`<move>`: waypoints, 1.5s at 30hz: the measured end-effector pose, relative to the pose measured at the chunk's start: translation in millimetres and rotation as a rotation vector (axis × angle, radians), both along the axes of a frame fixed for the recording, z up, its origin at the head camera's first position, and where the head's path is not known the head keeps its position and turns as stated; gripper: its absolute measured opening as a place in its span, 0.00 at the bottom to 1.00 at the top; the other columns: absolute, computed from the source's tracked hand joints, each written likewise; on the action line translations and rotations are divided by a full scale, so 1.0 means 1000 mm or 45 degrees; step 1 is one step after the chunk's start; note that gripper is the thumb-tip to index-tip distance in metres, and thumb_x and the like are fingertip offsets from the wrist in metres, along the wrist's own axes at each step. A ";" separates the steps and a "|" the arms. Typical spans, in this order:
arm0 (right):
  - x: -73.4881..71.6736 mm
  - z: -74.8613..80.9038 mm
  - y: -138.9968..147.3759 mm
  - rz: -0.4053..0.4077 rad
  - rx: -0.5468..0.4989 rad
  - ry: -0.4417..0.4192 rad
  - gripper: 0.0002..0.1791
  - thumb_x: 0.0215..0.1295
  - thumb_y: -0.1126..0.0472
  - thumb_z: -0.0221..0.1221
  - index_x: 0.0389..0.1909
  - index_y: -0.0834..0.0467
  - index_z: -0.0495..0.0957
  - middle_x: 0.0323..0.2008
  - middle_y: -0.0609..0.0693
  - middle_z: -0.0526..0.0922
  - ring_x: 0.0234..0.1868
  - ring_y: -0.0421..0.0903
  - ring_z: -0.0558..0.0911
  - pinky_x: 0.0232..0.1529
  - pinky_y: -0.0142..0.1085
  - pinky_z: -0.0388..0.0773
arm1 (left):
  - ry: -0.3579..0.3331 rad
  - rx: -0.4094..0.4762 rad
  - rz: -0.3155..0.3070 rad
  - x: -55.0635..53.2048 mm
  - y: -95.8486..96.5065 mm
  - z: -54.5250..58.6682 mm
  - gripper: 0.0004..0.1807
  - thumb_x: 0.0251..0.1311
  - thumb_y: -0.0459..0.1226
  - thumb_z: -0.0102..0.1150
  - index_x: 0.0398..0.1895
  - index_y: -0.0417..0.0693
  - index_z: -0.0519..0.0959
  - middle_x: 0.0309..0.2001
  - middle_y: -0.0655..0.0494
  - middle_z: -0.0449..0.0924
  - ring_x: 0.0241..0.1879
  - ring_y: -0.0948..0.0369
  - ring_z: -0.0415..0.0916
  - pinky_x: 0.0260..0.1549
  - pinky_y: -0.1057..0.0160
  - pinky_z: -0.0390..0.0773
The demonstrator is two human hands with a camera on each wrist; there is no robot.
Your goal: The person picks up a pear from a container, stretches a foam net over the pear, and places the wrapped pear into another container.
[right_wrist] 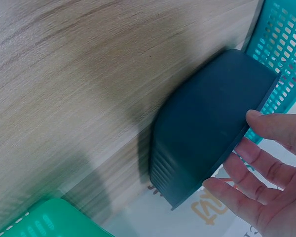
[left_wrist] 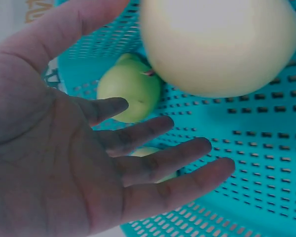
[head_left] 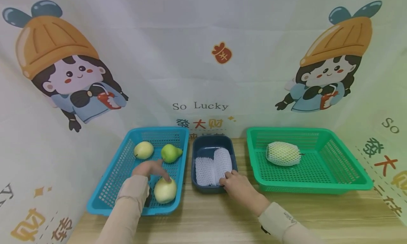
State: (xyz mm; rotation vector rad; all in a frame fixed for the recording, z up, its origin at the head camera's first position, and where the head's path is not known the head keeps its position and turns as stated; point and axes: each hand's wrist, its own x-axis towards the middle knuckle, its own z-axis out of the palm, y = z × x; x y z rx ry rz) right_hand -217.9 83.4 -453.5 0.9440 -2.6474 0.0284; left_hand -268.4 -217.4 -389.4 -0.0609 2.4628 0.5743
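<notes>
At left, blue basket (head_left: 163, 211): left hand (head_left: 148, 169) unclenched by pale fruit (head_left: 165, 192)
Dark bin (head_left: 210, 190): right hand (head_left: 236, 185) at near rim, grip unclear

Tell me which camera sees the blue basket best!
The head view: it shows the blue basket almost whole, though the left hand covers some. The left wrist view shows part of its inside; the right wrist view, just a piece.

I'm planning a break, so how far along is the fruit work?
Seemingly done: one netted fruit in the green basket. In hand: the left hand is at the near pale fruit in the blue basket; the right hand is at the bin. Probably remaining: that bare fruit, the green pear and far pale fruit, with nets in the bin.
</notes>
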 end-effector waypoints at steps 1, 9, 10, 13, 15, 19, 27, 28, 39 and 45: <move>0.000 0.000 0.000 0.000 0.002 -0.005 0.04 0.54 0.62 0.65 0.31 0.53 0.82 0.27 0.48 0.78 0.27 0.44 0.73 0.21 0.32 0.72 | -0.009 0.003 -0.001 -0.001 0.000 -0.003 0.56 0.49 0.48 0.65 0.72 0.36 0.41 0.71 0.33 0.42 0.61 0.34 0.58 0.54 0.43 0.69; 0.002 0.001 -0.001 -0.006 0.011 -0.008 0.03 0.55 0.62 0.64 0.31 0.52 0.82 0.27 0.48 0.79 0.28 0.44 0.74 0.21 0.32 0.72 | -0.080 -0.028 0.012 -0.002 -0.001 -0.015 0.57 0.44 0.53 0.68 0.71 0.39 0.48 0.68 0.33 0.52 0.55 0.39 0.68 0.47 0.49 0.75; 0.001 0.001 -0.001 -0.005 0.012 -0.002 0.03 0.55 0.62 0.64 0.31 0.52 0.82 0.27 0.49 0.78 0.28 0.44 0.74 0.21 0.32 0.71 | -0.090 -0.035 0.012 -0.002 -0.001 -0.015 0.57 0.43 0.55 0.68 0.71 0.40 0.49 0.67 0.32 0.53 0.54 0.40 0.69 0.47 0.49 0.75; 0.002 0.001 -0.001 0.002 0.007 0.015 0.03 0.54 0.62 0.64 0.31 0.52 0.82 0.26 0.49 0.78 0.27 0.45 0.74 0.21 0.32 0.71 | -0.108 -0.075 -0.007 -0.001 -0.001 -0.016 0.57 0.39 0.58 0.69 0.70 0.43 0.53 0.66 0.33 0.57 0.53 0.42 0.70 0.47 0.49 0.75; 0.002 0.002 -0.001 0.004 0.002 0.023 0.03 0.54 0.62 0.65 0.30 0.53 0.82 0.26 0.49 0.78 0.27 0.45 0.74 0.21 0.32 0.71 | -0.122 -0.096 -0.018 -0.001 -0.001 -0.018 0.58 0.36 0.60 0.70 0.70 0.45 0.55 0.65 0.33 0.59 0.53 0.43 0.70 0.47 0.49 0.74; 0.003 0.002 -0.001 0.013 -0.005 0.039 0.03 0.53 0.62 0.65 0.30 0.53 0.81 0.26 0.48 0.78 0.27 0.44 0.74 0.21 0.32 0.72 | -0.142 -0.065 -0.051 -0.003 0.000 -0.021 0.54 0.39 0.56 0.70 0.68 0.43 0.57 0.61 0.35 0.63 0.54 0.41 0.69 0.46 0.50 0.75; 0.001 0.001 -0.002 0.009 -0.004 0.034 0.03 0.53 0.62 0.65 0.30 0.53 0.81 0.26 0.49 0.77 0.27 0.45 0.74 0.21 0.33 0.72 | -0.172 -0.006 -0.056 -0.006 0.000 -0.027 0.54 0.42 0.50 0.70 0.71 0.42 0.52 0.65 0.33 0.57 0.58 0.37 0.65 0.50 0.48 0.74; 0.002 0.001 -0.002 0.007 -0.003 0.030 0.03 0.53 0.62 0.65 0.30 0.53 0.81 0.26 0.49 0.77 0.27 0.45 0.74 0.20 0.33 0.72 | -0.163 -0.024 -0.064 -0.006 -0.001 -0.027 0.54 0.42 0.50 0.70 0.71 0.43 0.52 0.65 0.33 0.57 0.58 0.38 0.65 0.51 0.48 0.73; 0.001 0.001 -0.001 -0.002 0.007 0.022 0.03 0.54 0.61 0.65 0.30 0.52 0.82 0.26 0.48 0.78 0.28 0.45 0.74 0.21 0.33 0.71 | -0.116 0.152 0.107 0.000 -0.002 -0.021 0.54 0.41 0.44 0.69 0.71 0.44 0.49 0.58 0.33 0.62 0.50 0.43 0.69 0.39 0.50 0.78; 0.001 0.001 0.001 -0.008 0.012 0.005 0.03 0.54 0.61 0.65 0.31 0.52 0.82 0.27 0.49 0.79 0.28 0.44 0.74 0.21 0.32 0.72 | -0.014 0.196 0.110 0.002 -0.002 -0.009 0.50 0.42 0.43 0.66 0.68 0.44 0.50 0.50 0.36 0.66 0.45 0.47 0.70 0.35 0.50 0.79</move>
